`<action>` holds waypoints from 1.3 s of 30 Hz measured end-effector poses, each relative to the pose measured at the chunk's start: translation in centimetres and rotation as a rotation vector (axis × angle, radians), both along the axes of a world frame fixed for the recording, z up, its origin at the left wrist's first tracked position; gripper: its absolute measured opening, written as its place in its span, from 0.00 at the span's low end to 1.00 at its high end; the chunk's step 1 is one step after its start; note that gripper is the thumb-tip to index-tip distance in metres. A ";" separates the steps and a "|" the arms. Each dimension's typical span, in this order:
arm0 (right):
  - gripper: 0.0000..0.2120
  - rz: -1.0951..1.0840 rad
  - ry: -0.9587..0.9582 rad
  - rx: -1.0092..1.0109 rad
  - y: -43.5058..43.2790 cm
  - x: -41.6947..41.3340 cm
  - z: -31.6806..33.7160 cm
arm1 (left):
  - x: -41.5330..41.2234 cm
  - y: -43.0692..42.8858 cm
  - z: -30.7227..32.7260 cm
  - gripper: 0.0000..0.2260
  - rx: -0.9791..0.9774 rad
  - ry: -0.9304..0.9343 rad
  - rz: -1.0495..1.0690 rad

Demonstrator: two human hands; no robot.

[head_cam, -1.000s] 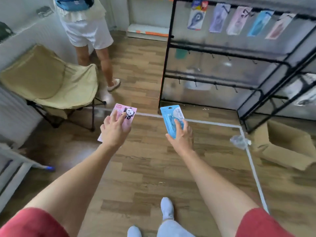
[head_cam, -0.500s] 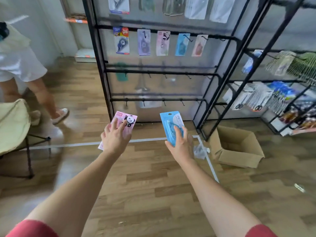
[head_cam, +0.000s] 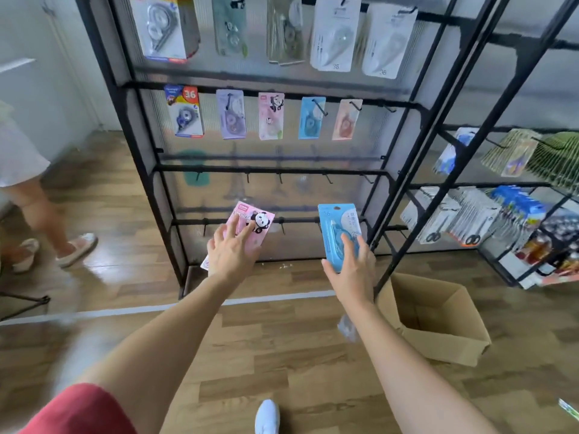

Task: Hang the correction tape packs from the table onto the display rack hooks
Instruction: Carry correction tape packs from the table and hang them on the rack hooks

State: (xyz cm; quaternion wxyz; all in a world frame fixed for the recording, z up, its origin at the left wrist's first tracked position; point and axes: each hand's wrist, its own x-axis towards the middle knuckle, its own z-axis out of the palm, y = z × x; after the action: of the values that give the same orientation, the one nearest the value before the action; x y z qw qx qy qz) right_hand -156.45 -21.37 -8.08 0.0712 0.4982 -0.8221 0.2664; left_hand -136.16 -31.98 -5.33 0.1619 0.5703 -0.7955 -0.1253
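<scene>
the black display rack (head_cam: 219,168) fills the view ahead, with four rows of bars. the two upper rows already carry packs. in the second row a hanging panda pack (head_cam: 271,115) and a hanging blue pack (head_cam: 311,117) are side by side, and they look like the same kinds as the two packs being carried. the third row and the lowest row show only bare hooks (head_cam: 280,178). an open cardboard box (head_cam: 448,343) stands on the floor at the right, near the foot of the rack.

both hands are occupied. the left hand (head_cam: 232,255) grips the pink pack (head_cam: 250,223) with fingers spread over its front, and the pack is tilted. the right hand (head_cam: 351,267) holds the blue pack (head_cam: 336,233) by its lower half, almost upright, with its top end free. both packs are in the air in front of the lowest bar, not yet on any hook.

i judge the step to be the approach to the hooks. it will go better one pack at a time. the blue pack seems the easier one to start with, because the low grip leaves its hang hole (head_cam: 336,208) clear. keep the printed face outward and bring the hole in line with the hook tip. pass it over the tip, slide it back, and release only when the card hangs freely. the pink pack needs turning upright first, and i cannot make out its hole.
</scene>
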 end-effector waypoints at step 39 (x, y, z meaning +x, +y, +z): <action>0.30 0.423 -0.105 -0.381 -32.1 -19.2 3.5 | -20.4 -27.5 4.7 0.25 -0.197 0.174 0.339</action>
State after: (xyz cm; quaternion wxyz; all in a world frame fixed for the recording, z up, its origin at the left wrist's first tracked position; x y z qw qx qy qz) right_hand -175.69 -53.52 -4.56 0.0636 0.6216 -0.6377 0.4504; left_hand -156.60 -59.49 -0.64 0.3037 0.6643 -0.6798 -0.0664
